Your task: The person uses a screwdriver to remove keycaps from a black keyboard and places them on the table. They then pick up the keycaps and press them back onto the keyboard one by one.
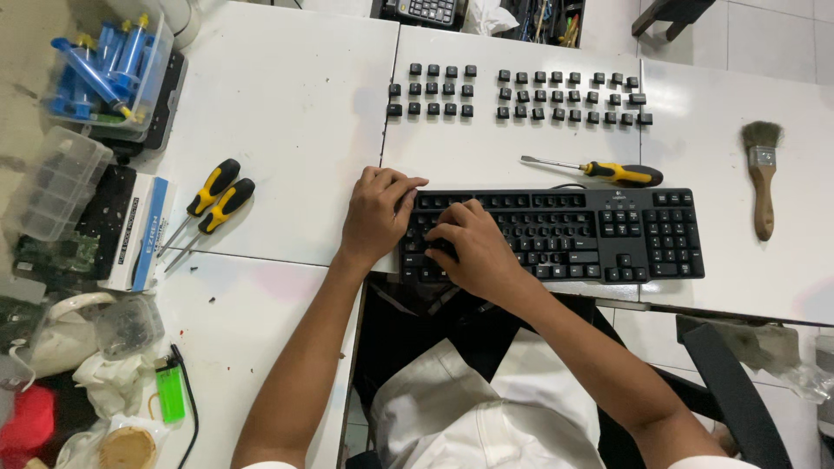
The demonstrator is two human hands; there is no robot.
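From the head view, the black keyboard (556,234) lay at the white table's (287,113) near edge. The left hand (375,213) gripped its left end, fingers curled. The right hand (473,247) pressed bent fingers onto the keys. Loose keycaps (521,95) sat in rows beyond it.

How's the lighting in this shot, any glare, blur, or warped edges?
Head view: even, bright light; the white table looks slightly washed out, with no hard glare. Soft shadows sit under the left hand and right hand on the black keyboard. Focus is sharp throughout; table seams bow mildly toward the frame edges, suggesting wide-angle distortion.
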